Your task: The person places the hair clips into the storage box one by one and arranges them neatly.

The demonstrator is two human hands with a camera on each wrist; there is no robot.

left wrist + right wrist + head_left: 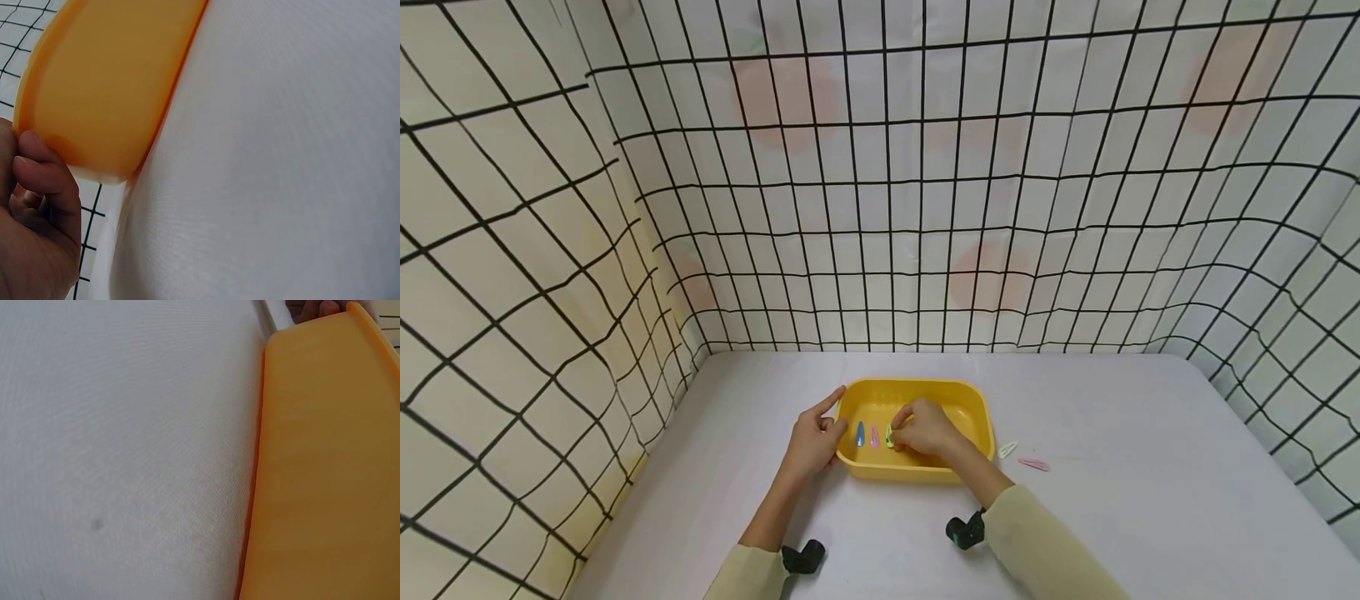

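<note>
A yellow plastic tray [902,473] sits on the white table in the head view. My left hand [810,439] grips its left rim, thumb on the inner side; the left wrist view shows curled fingers [47,178] against the outer wall. Inside the tray, a blue hair clip [861,434], a pink hair clip [875,436] and a green hair clip [889,435] stand in a row. My right hand [925,429] reaches over the front rim and pinches the green clip, its fingertips partly covering it. In the right wrist view the tray's outer wall [319,462] hides this hand.
Right of the tray, a pale cream hair clip [1007,450] and another pink hair clip [1034,464] lie on the table [1120,483]. A black wire grid [921,183] with white cloth behind it surrounds the table's back and sides.
</note>
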